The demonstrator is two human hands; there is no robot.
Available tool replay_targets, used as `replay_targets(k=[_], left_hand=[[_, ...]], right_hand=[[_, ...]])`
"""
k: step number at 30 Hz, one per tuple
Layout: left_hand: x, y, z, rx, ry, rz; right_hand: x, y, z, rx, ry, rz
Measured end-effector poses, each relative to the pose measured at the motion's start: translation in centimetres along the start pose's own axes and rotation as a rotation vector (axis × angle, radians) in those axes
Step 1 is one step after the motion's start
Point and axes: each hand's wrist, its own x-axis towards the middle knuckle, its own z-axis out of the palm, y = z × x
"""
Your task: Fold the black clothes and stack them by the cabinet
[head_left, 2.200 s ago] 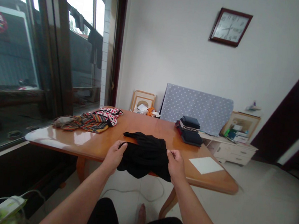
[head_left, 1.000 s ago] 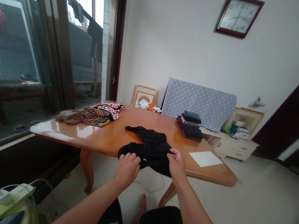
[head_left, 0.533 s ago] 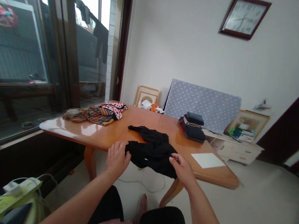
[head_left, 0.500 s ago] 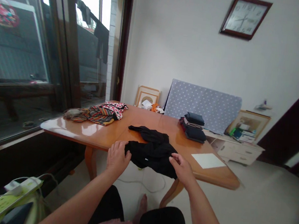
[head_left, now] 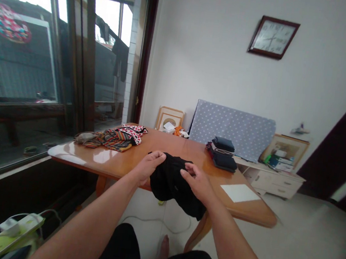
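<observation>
A crumpled black garment (head_left: 172,181) lies partly on the wooden table (head_left: 172,139), and its near part hangs over the front edge. My left hand (head_left: 150,166) pinches its upper left edge between thumb and fingers. At the upper right of the cloth is my right hand (head_left: 196,181), with curled fingers and thumb on the fabric. The garment's kind does not show; a small pale mark sits on its front.
Patterned clothes (head_left: 118,138) lie at the table's left. A folded stack of dark clothes (head_left: 222,153) stands at the right, behind a white sheet of paper (head_left: 239,193). A power strip (head_left: 10,234) with cords is at lower left.
Both hands have moved closer together and slightly up in the view. The black garment is bunched between them and hangs lower at the right. My view has tilted up a little.
</observation>
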Motion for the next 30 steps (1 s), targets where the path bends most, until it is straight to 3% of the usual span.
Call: replay_targets(k=[3, 5, 8, 10, 13, 16, 20, 23, 27, 30], left_hand=[[1.0, 1.5, 1.3, 0.032, -0.135, 0.001], [1.5, 1.9, 1.8, 0.141, -0.058, 0.070], [1.2, 1.4, 2.5, 0.419, 0.302, 0.262], [0.0, 0.3, 3.2, 0.593, 0.433, 0.332], [-2.4, -2.3, 4.9, 0.677, 0.291, 0.269], [-3.7, -4.8, 6.6, 0.606, 0.170, 0.122], [-3.4, -5.9, 7.2, 0.329, 0.163, 0.010], [-3.1, -5.3, 6.6, 0.106, 0.132, -0.045], [-3.5, -4.4, 5.4, -0.078, 0.093, -0.113], [-3.6, -4.1, 4.7, -0.141, 0.080, -0.134]], right_hand=[[2.1, -3.3, 0.5, 0.113, -0.149, -0.059], [3.2, -4.2, 0.7, 0.143, -0.234, -0.012], [4.3, -4.3, 0.8, 0.209, -0.121, 0.135], [4.8, -4.1, 0.7, 0.308, 0.000, 0.220], [5.1, -4.2, 0.9, 0.468, 0.078, 0.330], [5.0, -5.0, 1.2, 0.602, 0.057, 0.389], [4.7, -6.1, 1.0, 0.776, 0.039, 0.398], [4.8, -5.8, 0.4, 0.794, 0.183, 0.380], [4.6, -4.4, -0.2, 0.597, 0.406, 0.320], [4.0, -3.5, -0.4, 0.493, 0.490, 0.217]])
